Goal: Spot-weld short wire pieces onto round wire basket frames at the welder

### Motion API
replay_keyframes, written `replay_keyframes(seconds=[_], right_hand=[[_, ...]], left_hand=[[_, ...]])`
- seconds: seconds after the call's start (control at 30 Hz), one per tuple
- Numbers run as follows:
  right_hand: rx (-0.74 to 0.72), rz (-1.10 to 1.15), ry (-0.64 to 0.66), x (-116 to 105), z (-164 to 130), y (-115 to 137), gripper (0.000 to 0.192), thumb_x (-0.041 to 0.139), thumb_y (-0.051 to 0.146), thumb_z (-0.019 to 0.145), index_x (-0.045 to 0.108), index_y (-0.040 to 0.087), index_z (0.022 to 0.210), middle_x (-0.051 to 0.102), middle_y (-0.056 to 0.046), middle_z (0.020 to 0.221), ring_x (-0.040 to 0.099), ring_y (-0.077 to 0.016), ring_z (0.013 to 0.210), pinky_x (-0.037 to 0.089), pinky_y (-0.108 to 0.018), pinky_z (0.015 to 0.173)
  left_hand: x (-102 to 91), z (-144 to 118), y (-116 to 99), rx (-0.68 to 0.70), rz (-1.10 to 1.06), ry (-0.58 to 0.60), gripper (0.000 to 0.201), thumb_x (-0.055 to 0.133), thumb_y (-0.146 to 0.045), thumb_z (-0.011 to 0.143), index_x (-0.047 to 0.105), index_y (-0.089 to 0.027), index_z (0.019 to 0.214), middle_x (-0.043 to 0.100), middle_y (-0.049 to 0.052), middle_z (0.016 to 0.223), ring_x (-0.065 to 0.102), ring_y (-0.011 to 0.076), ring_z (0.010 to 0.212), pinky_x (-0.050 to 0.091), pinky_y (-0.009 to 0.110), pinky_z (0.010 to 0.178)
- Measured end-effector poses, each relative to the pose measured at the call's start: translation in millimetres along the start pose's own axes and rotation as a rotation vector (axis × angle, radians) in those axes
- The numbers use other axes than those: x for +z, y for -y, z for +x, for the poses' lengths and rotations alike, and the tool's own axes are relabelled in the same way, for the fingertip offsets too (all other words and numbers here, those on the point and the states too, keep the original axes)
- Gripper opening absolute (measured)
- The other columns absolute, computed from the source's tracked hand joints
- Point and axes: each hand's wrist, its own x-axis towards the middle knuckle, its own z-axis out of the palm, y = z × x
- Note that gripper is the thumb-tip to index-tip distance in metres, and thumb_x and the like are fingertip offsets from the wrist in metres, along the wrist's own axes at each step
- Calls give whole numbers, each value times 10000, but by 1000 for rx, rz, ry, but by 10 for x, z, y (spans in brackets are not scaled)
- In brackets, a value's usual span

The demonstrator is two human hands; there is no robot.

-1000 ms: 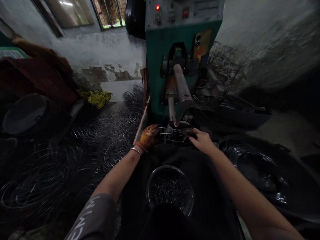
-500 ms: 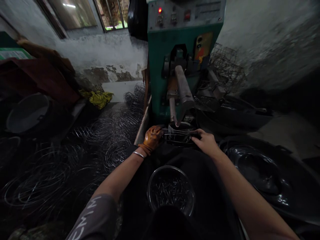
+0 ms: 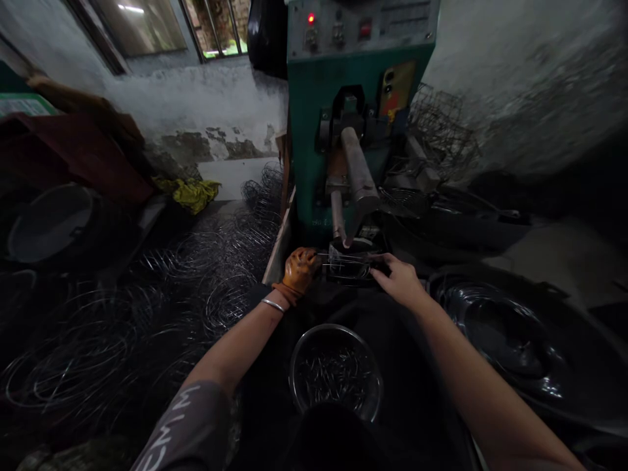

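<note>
- Nearest the wearer, a metal bowl (image 3: 335, 373) of small wire pieces sits below both forearms.
- Beyond it, the gloved left hand (image 3: 300, 269) curls closed on the left end of a wire frame (image 3: 347, 264); the bare right hand (image 3: 400, 280) pinches its right end.
- Just past the fingers, the green machine (image 3: 353, 85) holds its grey arm (image 3: 358, 167) down over the frame.
- Left of the gloved hand, wire rings (image 3: 216, 261) cover the floor.

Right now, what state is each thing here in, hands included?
Green machine's red lamp: lit.
Small wire frame: held flat under the machine's grey metal arm.
Orange-gloved left hand: gripping the frame's left end.
Bare right hand: holding its right end.
Round metal bowl: partly filled with short metal pieces.
Wire rings: piled loose.
</note>
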Motion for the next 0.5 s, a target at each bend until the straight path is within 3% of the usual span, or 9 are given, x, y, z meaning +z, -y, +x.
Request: replay_keyframes(seconds=[0.13,0.33,0.5], right_hand=[[-120,-144,-76,-31,-6,214,240,543,271,871,637,178,1071,677,-121,1142,645,-291,1041,534,-443,921],[-196,-300,-98,-28,62,408,145,497,251,931,628,187,926,685,-91,891,596,-280,819,480,-447,824],[-180,-292,-127,-33,82,420,166,475,257,951,626,191,928,673,-81,850,570,-278,822,458,-419,795]], left_hand=[[-15,7,-21,54,-23,8,374,621,-298,855,678,-203,1213,593,125,1286,508,319,1201,474,493,1015],[-84,0,-70,156,-37,-35,342,619,-297,838,706,-201,1155,613,113,1288,535,316,1193,482,467,1017],[-129,5,-80,183,-51,-29,389,630,-347,817,695,-185,1165,607,134,1291,541,319,1201,486,480,1008]])
